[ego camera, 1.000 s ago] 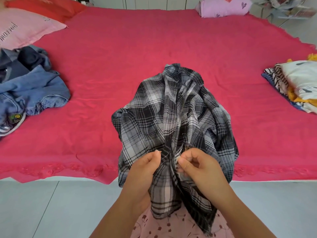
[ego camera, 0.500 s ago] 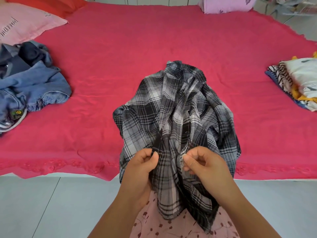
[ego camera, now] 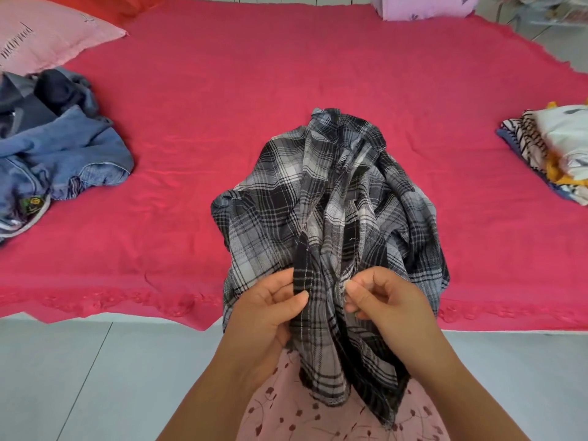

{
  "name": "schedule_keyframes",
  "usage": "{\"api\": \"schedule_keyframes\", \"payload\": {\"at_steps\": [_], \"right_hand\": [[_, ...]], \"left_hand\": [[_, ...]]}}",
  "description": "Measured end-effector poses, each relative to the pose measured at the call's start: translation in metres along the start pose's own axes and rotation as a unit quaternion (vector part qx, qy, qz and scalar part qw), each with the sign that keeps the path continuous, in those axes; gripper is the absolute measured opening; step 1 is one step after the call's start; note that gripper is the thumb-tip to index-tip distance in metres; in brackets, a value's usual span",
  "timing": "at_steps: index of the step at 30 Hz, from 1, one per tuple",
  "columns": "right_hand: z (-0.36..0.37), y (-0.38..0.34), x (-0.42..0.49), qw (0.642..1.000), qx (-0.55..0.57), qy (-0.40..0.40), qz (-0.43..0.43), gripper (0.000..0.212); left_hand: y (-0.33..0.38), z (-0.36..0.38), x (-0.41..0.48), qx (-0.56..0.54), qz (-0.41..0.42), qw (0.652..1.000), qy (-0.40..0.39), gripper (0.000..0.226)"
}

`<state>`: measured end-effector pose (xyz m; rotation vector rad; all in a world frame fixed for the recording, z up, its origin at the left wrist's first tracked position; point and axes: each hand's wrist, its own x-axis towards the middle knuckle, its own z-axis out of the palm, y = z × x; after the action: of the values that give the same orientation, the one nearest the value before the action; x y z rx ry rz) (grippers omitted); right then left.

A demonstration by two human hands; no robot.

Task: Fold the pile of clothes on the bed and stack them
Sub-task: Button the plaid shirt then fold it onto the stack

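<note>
A crumpled black, grey and white plaid shirt (ego camera: 331, 205) lies bunched at the near edge of the red bed (ego camera: 254, 90), its lower part hanging over the edge toward me. My left hand (ego camera: 270, 308) pinches a dark plaid edge between thumb and fingers. My right hand (ego camera: 381, 300) pinches the cloth just to the right, fingers curled. The two hands are a short gap apart. A heap of unfolded denim and dark clothes (ego camera: 54, 151) sits at the bed's left. A stack of folded clothes (ego camera: 550, 151) lies at the right edge.
A pink pillow (ego camera: 47, 36) lies at the far left and a lilac pillow (ego camera: 423, 7) at the far side. Grey tiled floor (ego camera: 79, 377) runs in front of the bed. My pink flowered garment (ego camera: 318, 415) shows at the bottom.
My hands have slid slightly apart along the plaid edge. The shirt has shifted a little; the camera has tilted down somewhat.
</note>
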<state>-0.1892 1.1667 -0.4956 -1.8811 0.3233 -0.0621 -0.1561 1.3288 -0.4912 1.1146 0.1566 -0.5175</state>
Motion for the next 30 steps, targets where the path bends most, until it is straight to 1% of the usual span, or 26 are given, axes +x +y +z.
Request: {"api": "schedule_keyframes", "payload": {"at_steps": [3,6,9,11,13,15,18,22,25,30], "right_hand": [[0.0,0.0,0.0,1.0,0.006,-0.002,0.0,0.018],[-0.001,0.0,0.0,1.0,0.019,-0.006,0.001,0.018],[-0.002,0.001,-0.001,1.0,0.028,-0.009,0.004,0.016],[-0.001,0.0,-0.001,0.999,0.034,-0.011,0.007,0.016],[-0.001,0.0,-0.001,0.999,0.044,-0.013,0.014,0.016],[-0.001,0.0,0.0,0.998,0.056,-0.015,0.021,0.015],[-0.003,-0.001,-0.001,0.997,0.064,-0.016,0.025,0.014],[-0.006,-0.004,-0.002,0.996,0.08,-0.011,0.03,0.015],[-0.008,-0.006,-0.002,0.996,0.087,-0.005,0.033,0.016],[-0.011,-0.007,-0.002,0.995,0.089,0.001,0.039,0.017]], "left_hand": [[0.0,-0.001,0.0,-0.011,-0.004,1.0,-0.01,0.029],[0.0,-0.004,0.0,-0.002,-0.012,1.0,-0.018,0.036],[0.0,-0.006,0.0,-0.012,-0.021,1.0,-0.012,0.037],[-0.001,-0.006,0.0,-0.019,-0.024,1.0,0.006,0.037],[-0.002,-0.006,-0.001,-0.021,-0.023,0.999,0.019,0.035],[-0.002,-0.005,-0.002,-0.022,-0.02,0.999,0.017,0.031],[-0.001,-0.006,-0.003,-0.015,-0.019,1.0,0.013,0.032],[0.0,-0.007,-0.006,0.008,-0.021,1.0,0.012,0.025],[0.001,-0.007,-0.005,0.017,-0.022,1.0,0.014,0.027],[0.001,-0.012,-0.004,0.017,-0.025,0.999,0.017,0.039]]}}
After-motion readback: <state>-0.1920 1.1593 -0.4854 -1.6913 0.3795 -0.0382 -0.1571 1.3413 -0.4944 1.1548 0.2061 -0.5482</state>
